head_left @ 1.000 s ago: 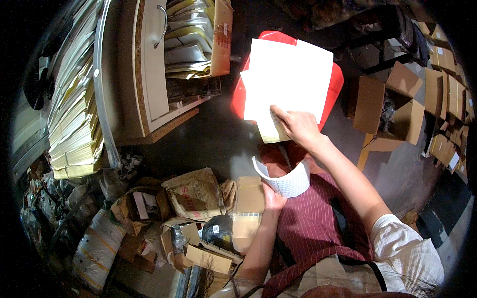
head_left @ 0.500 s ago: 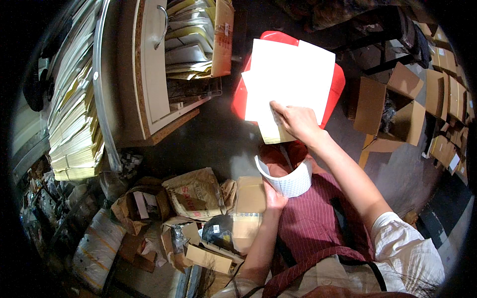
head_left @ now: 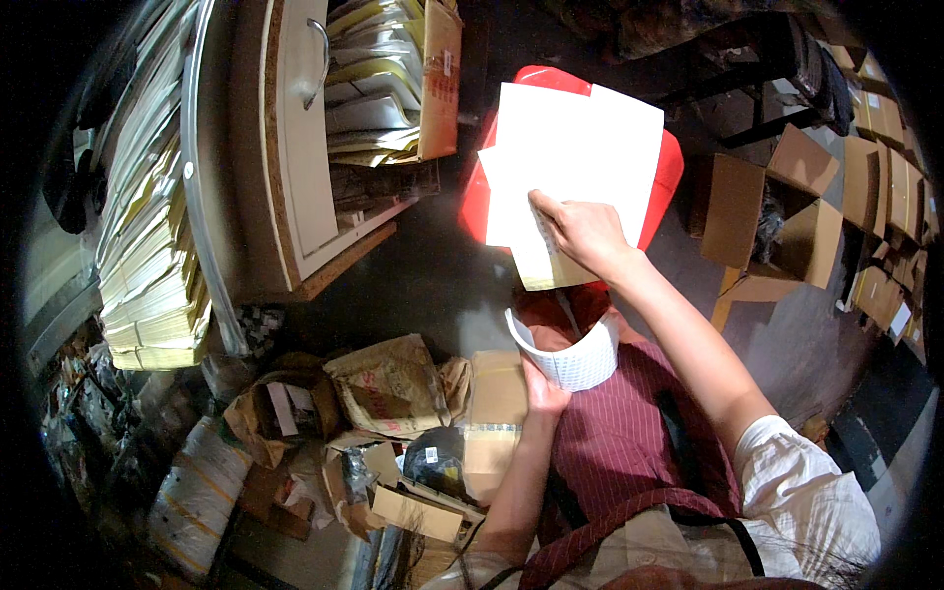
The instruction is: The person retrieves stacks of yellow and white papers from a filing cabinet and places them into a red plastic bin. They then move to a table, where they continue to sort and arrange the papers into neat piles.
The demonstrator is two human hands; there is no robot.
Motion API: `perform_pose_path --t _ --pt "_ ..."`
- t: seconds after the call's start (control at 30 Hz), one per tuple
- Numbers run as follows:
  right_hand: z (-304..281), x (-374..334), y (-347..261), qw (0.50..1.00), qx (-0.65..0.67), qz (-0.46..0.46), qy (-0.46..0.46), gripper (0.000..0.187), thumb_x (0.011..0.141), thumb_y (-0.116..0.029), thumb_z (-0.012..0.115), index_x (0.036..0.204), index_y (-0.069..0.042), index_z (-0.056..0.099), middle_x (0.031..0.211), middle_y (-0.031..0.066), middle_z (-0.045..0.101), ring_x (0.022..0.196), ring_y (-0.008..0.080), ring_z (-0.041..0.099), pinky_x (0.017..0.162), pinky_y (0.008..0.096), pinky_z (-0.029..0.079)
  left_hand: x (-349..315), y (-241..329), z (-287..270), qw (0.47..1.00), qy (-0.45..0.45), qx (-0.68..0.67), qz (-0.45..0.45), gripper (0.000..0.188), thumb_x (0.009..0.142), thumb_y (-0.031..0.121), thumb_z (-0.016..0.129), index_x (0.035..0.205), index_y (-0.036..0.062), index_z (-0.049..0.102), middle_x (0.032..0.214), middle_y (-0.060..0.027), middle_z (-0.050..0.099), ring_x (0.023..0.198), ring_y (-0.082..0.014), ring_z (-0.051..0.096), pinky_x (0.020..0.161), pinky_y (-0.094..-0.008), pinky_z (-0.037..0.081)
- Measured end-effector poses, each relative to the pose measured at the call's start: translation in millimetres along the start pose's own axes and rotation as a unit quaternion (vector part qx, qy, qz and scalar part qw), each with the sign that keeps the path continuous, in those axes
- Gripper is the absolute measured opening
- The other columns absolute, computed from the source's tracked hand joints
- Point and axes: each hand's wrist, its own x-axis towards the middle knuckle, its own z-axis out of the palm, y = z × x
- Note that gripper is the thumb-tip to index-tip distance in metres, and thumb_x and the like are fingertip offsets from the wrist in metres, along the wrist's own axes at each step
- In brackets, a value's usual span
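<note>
Several white sheets of paper (head_left: 590,128) lie overlapping on a red stool (head_left: 671,162) in front of me. A yellowish sheet (head_left: 546,277) sticks out from under their near edge. My right hand (head_left: 588,234) rests on the near part of the papers, a fingertip pressed on the page and the other fingers curled; anything under them is hidden. Lower down, my left hand (head_left: 544,386) grips a curled white sheet (head_left: 580,368) with rows of small printed marks, above my lap. This sheet bows upward at both ends and is apart from the stool.
At left stands a cabinet (head_left: 300,197) beside a tall stack of papers (head_left: 152,295). A carton (head_left: 440,88) holds more papers. Below lie a paper sack (head_left: 388,388), a taped box (head_left: 497,388) and crumpled packaging. An open cardboard box (head_left: 801,231) stands at right.
My right hand has shifted slightly up and left over the papers. The left hand still holds the curled sheet in nearly the same place.
</note>
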Motion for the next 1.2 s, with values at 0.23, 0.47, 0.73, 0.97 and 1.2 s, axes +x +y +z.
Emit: perform_pose_path --t 0.23,0.47,0.73,0.97,1.2 --pt "-2 11 -3 1.0 -0.006 -0.011 0.025 0.032 0.097 -0.023 0.053 0.127 -0.016 0.061 0.077 0.0152 0.069 0.072 0.0323 0.07 0.063 0.0452 0.054 10 5 -15 1.0 -0.012 -0.024 -0.009 0.064 0.096 0.067 0.044 0.135 0.0171 0.056 0.126 -0.0026 0.066 0.115 -0.0245 0.064 0.101 -0.0459 0.053" --pt "-4 18 -2 1.0 -0.014 -0.003 0.012 0.032 0.097 -0.024 0.053 0.127 -0.017 0.061 0.076 0.0151 0.068 0.07 0.033 0.069 0.062 0.0459 0.054 7 7 -7 0.998 -0.051 -0.034 -0.014 0.063 0.096 0.066 0.046 0.136 0.0187 0.056 0.126 -0.0028 0.066 0.115 -0.025 0.064 0.1 -0.0469 0.053" --pt "-9 28 -7 1.0 -0.01 0.002 0.023 0.032 0.097 -0.025 0.053 0.127 -0.018 0.061 0.079 0.0159 0.069 0.073 0.0327 0.07 0.063 0.0454 0.054 12 5 -17 1.0 0.013 -0.016 0.009 0.066 0.094 0.068 0.047 0.136 0.0173 0.055 0.127 -0.0023 0.066 0.116 -0.0252 0.063 0.101 -0.0461 0.052" --pt "-7 35 -2 1.0 -0.002 0.008 0.027 0.032 0.097 -0.026 0.053 0.127 -0.018 0.06 0.081 0.0169 0.07 0.074 0.0342 0.07 0.064 0.0466 0.055 9 5 -6 1.0 0.03 -0.002 -0.005 0.07 0.093 0.07 0.047 0.137 0.0165 0.055 0.128 -0.0044 0.066 0.116 -0.027 0.064 0.102 -0.0467 0.051" --pt "-8 42 -2 1.0 -0.003 0.012 0.028 0.031 0.098 -0.025 0.052 0.127 -0.019 0.06 0.083 0.0183 0.07 0.075 0.0343 0.071 0.065 0.0473 0.056 9 7 1 1.0 0.026 -0.015 0.004 0.061 0.096 0.066 0.045 0.127 0.0157 0.059 0.117 -0.0043 0.069 0.107 -0.0248 0.066 0.095 -0.0444 0.055"
